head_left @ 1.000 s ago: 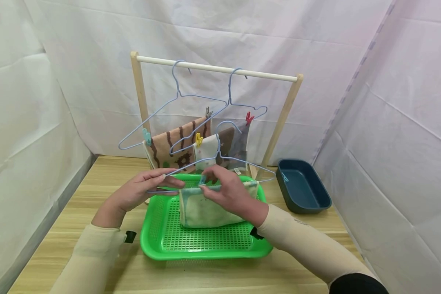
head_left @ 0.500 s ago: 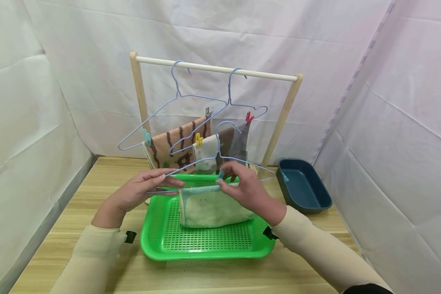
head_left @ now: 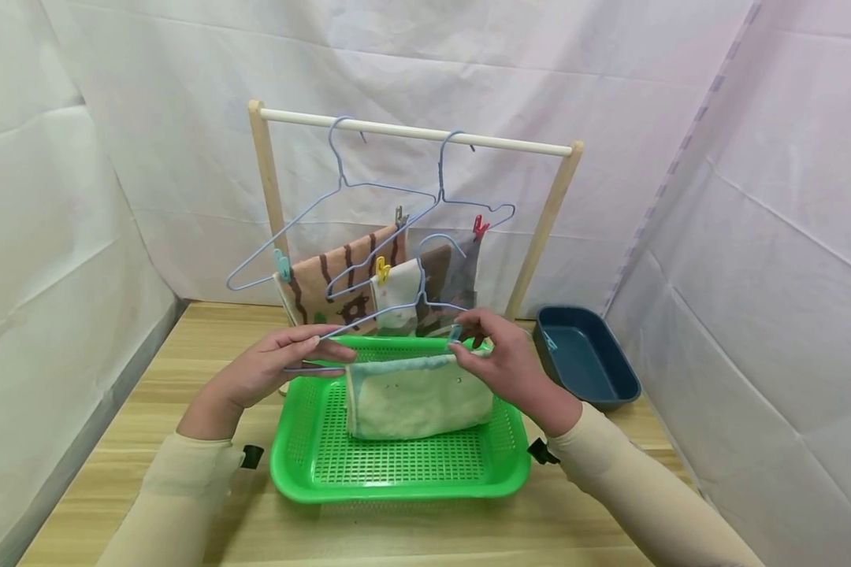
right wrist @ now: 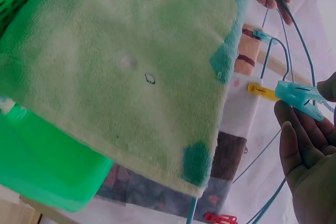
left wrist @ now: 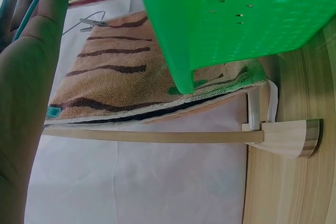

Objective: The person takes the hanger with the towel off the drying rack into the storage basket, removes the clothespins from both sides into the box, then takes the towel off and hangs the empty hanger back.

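My left hand (head_left: 265,370) holds the left end of a blue wire hanger (head_left: 369,319), the thumb on its sloping arm and fingers lower down. Over the hanger's bottom wire lies a folded pale yellow-green towel (head_left: 411,402) with a bluish edge. It hangs down into the green basket (head_left: 397,494). Between thumb and fingers my right hand (head_left: 518,358) pinches a light blue clothespin (right wrist: 299,98), just above the towel's top edge near its right end. In the right wrist view the clothespin is apart from the towel. The hanger's right end is hidden behind my right hand.
Behind the basket stands a wooden rack (head_left: 411,131). From it hang two hangers with a brown striped towel (head_left: 336,272) and a grey and white towel (head_left: 462,272), pinned by clothespins. A dark blue bin (head_left: 592,354) with a light blue clothespin (head_left: 549,342) is at the right.
My right hand has moved right along the towel's top edge with the clothespin in its fingers. The left hand, hanger and towel have stayed in place.
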### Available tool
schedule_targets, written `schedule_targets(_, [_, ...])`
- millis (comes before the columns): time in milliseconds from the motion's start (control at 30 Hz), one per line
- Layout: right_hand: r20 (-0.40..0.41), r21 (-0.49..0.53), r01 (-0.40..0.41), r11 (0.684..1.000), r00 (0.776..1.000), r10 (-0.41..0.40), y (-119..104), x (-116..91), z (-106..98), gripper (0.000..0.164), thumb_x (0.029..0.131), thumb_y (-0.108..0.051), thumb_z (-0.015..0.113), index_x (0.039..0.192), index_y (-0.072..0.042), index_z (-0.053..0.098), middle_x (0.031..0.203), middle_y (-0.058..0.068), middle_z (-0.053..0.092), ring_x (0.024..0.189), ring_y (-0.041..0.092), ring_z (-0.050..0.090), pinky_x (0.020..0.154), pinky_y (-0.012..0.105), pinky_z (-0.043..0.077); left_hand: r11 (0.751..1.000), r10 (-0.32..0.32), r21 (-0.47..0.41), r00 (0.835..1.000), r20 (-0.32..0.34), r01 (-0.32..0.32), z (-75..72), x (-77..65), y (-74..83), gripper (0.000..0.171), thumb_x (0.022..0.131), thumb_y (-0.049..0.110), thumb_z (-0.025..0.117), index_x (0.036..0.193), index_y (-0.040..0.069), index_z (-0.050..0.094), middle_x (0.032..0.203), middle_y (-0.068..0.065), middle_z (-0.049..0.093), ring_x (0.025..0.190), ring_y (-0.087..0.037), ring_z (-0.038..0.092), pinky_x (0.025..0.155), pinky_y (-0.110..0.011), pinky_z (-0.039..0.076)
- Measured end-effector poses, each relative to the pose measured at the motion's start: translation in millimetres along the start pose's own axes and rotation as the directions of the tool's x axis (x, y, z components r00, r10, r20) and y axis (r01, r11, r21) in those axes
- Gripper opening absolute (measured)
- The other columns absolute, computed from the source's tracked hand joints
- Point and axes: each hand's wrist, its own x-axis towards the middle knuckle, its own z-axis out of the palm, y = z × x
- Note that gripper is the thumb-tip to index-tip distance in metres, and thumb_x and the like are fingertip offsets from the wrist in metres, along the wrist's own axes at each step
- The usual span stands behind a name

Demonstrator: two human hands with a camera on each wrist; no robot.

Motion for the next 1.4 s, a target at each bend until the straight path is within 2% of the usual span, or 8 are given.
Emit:
schedule_targets(200, [0.005,-0.021,-0.026,0.999,1.000,0.026,-2,-1,-11,0.034,0.095,0.002,0.085,0.126,-0.001,0.071,0.107,0.005,0.075,0.095,0.020,0.073,0.075,0.041,0.062,1.000,-0.009,0.005,1.000,-0.006,0.009,-0.2,-0.2,1.7,0.048,0.121,0.006,0.033,0.160,0.018,0.059,0.144,-0.013,0.073,0.137,-0.031,0.068,0.111,-0.046,0.059])
schedule_targets(333, [-0.043,-0.020,-0.016,1.000,0.999,0.015,1,1,-21,0.035,0.094,0.006,0.084,0.125,-0.002,0.071,0.108,0.006,0.075,0.095,0.024,0.075,0.075,0.034,0.062,1.000,-0.011,-0.005,1.000,-0.005,0.011,0.8,0.0,2.9,0.048,0.121,0.006,0.034,0.160,0.018,0.059,0.145,-0.013,0.072,0.138,-0.027,0.067,0.112,-0.048,0.058])
schedule_targets(500, [-0.097,-0.040,-0.031,0.999,0.995,0.027,9,3,-35,0.035,0.092,0.006,0.086,0.123,0.000,0.071,0.107,0.007,0.076,0.094,0.023,0.075,0.075,0.036,0.064,1.000,0.018,0.011,1.000,0.013,-0.018,0.3,0.7,0.8,0.051,0.121,0.003,0.031,0.162,0.017,0.057,0.145,-0.014,0.072,0.137,-0.030,0.068,0.112,-0.047,0.058])
schedule_targets(600, [-0.131,-0.054,-0.044,0.998,0.991,0.037,16,5,-44,0.034,0.093,0.005,0.086,0.123,0.001,0.071,0.103,0.007,0.077,0.089,0.019,0.074,0.074,0.028,0.062,1.000,0.020,0.024,1.000,0.016,-0.021,0.4,0.9,0.9,0.051,0.121,0.003,0.031,0.162,0.017,0.057,0.145,-0.015,0.072,0.136,-0.034,0.069,0.112,-0.047,0.058])
schedule_targets(733, [-0.173,-0.059,-0.081,0.995,0.983,0.070,23,6,-57,0.032,0.096,0.003,0.084,0.124,0.002,0.070,0.101,0.007,0.077,0.085,0.014,0.069,0.074,0.015,0.054,1.000,-0.003,0.018,1.000,0.004,0.003,1.5,1.3,2.8,0.049,0.121,0.005,0.032,0.161,0.019,0.058,0.146,-0.016,0.071,0.137,-0.032,0.068,0.112,-0.048,0.058])
schedule_targets(867, [-0.213,-0.018,-0.155,0.988,0.966,0.148,31,8,-72,0.030,0.099,0.002,0.081,0.126,0.002,0.068,0.103,0.010,0.074,0.083,0.012,0.064,0.074,0.015,0.051,1.000,-0.004,0.006,1.000,0.005,0.004,0.9,1.5,2.7,0.050,0.121,0.005,0.031,0.161,0.018,0.058,0.146,-0.016,0.071,0.138,-0.028,0.067,0.112,-0.048,0.058])
schedule_targets(1033, [-0.248,0.036,-0.255,0.966,0.934,0.256,48,11,-88,0.030,0.104,-0.002,0.077,0.131,0.002,0.067,0.108,0.013,0.070,0.088,0.010,0.063,0.077,0.016,0.050,1.000,0.019,0.003,1.000,0.020,-0.019,-0.7,2.7,1.9,0.051,0.121,0.003,0.029,0.161,0.017,0.057,0.146,-0.016,0.071,0.138,-0.030,0.067,0.113,-0.046,0.058])
schedule_targets(1400, [-0.204,0.008,-0.421,0.907,0.887,0.414,97,4,-107,0.030,0.106,-0.009,0.076,0.132,0.002,0.065,0.109,0.016,0.071,0.095,0.005,0.064,0.079,0.016,0.051,0.999,0.053,-0.017,0.997,0.052,-0.052,-0.3,1.6,2.1,0.053,0.121,0.001,0.027,0.164,0.016,0.054,0.147,-0.018,0.070,0.138,-0.034,0.067,0.115,-0.046,0.056])
